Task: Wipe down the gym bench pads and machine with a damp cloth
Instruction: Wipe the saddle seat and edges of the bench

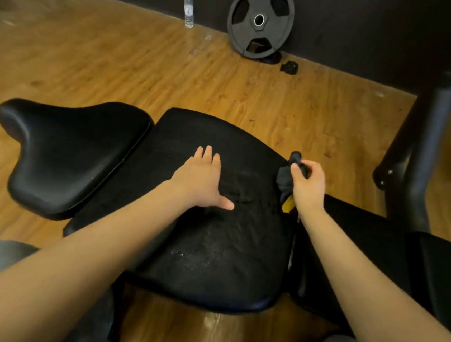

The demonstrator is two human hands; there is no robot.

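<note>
Looks about midway: the big pad (213,225) shows damp streaks, the seat pad (69,153) and frame (413,150) probably still need doing. Left hand (201,179) rests flat and open on it, right hand (307,184) grips the bunched cloth (286,181).

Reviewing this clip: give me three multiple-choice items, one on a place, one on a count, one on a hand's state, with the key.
1. Where does the clear plastic water bottle stand?
A. on the wooden floor by the dark wall
B. on the bench
C. in a hand

2. How many black round weight plates lean on the wall?
A. three
B. one
C. two

3. What is the left hand doing?
A. gripping the bottle
B. making a fist
C. lying flat on the large black bench pad

Key: A, it stands upright on the floor; B, a single plate; C, fingers spread on the pad.
</note>
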